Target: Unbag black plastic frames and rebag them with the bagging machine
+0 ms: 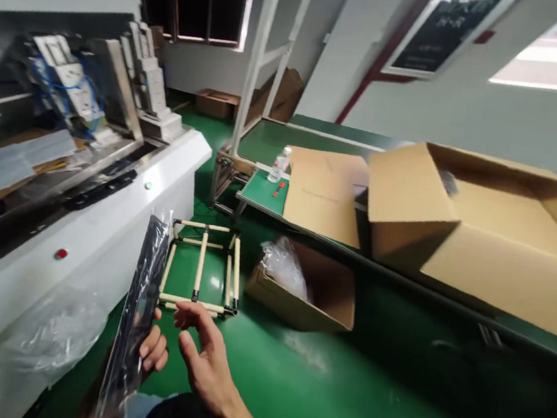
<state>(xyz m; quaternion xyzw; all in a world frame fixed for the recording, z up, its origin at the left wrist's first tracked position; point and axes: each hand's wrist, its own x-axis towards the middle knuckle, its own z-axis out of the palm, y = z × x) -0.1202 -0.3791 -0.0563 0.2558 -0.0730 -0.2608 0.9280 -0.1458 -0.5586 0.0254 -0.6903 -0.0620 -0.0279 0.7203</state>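
A long black strip-shaped part in a clear plastic bag (140,300) stands nearly upright at the lower left of the head view. My left hand (155,348) is wrapped round it from behind, its fingers curling over the right edge. Close by on the right is my right hand (202,344), apart from the bag, with thumb and fingers spread and nothing between them. Beyond both hands, a frame of cream tubes with black joints (200,264) stands on the green floor. The lower end of the bag runs toward my body.
At left is a white machine (160,189) with a red button (61,254). An open carton (292,308) holding clear plastic (284,267) sits on the floor. Along the right, a bench carries a bottle (279,167), flat cardboard (323,191) and a large open box (504,261).
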